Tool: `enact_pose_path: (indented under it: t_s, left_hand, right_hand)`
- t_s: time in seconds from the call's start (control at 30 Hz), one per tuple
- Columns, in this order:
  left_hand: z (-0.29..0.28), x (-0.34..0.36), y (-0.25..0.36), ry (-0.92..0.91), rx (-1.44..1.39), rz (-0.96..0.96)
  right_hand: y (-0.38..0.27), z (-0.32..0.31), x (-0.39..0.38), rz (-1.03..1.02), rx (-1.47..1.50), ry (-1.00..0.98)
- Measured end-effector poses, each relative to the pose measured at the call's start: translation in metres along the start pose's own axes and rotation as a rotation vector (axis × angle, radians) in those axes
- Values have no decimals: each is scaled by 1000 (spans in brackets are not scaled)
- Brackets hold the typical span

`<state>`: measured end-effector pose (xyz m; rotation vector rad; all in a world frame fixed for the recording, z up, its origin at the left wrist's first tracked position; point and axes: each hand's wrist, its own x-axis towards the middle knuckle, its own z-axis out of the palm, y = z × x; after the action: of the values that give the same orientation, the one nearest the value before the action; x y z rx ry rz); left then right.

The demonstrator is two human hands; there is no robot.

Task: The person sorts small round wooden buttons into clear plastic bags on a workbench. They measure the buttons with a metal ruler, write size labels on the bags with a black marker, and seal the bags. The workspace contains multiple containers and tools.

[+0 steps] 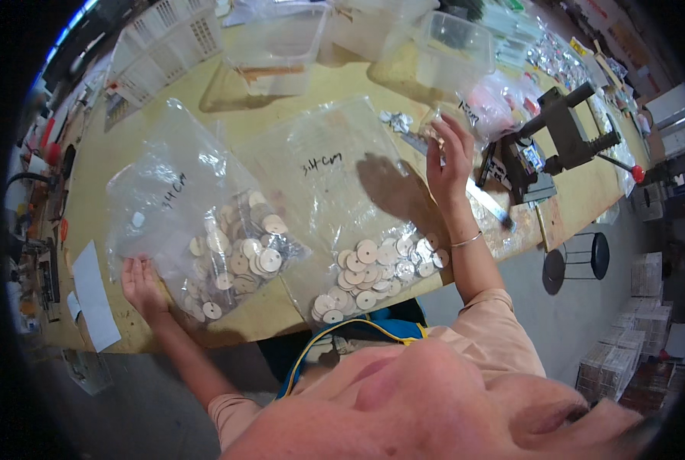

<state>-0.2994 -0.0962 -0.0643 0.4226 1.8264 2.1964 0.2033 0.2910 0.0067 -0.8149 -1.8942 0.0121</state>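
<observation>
My left hand [145, 290] lies at the lower left edge of a clear plastic bag [147, 180], fingers extended side by side and fingertips touching the film. Pale round discs [239, 249] with small centre holes are heaped in that bag. To its right, a second clear bag [304, 192] lies flat, with more of the same discs [365, 268] gathered along its near side. Raised over the table at the right, my right hand [453, 161] has its fingers bent at a small clear plastic bag [434, 130] with brownish contents. Its fingertips partly hide the hold.
Clear plastic tubs [277, 46] and a white slotted basket [158, 50] stand along the back. A dark hand press [545, 146] with a red-knobbed lever is at the right, beside a metal ruler [489, 205]. White paper [95, 299] lies far left; a round stool [599, 255] stands on the floor.
</observation>
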Motion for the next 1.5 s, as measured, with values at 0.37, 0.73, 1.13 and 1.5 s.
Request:
enact_pose_path:
  t_s: [0.37,0.73,1.13,1.5]
  left_hand:
    - [8,2,3,-4,-90,28]
    - [16,-12,15,-65,-72,54]
    - [7,-4,3,-29,-65,91]
    - [34,-23,28,45,-47,124]
  right_hand:
    - [13,9,-21,108,23,-490]
    - [12,7,-25,186,47,-500]
    - [12,12,-21,197,56,-513]
    - [40,19,-34,151,44,-568]
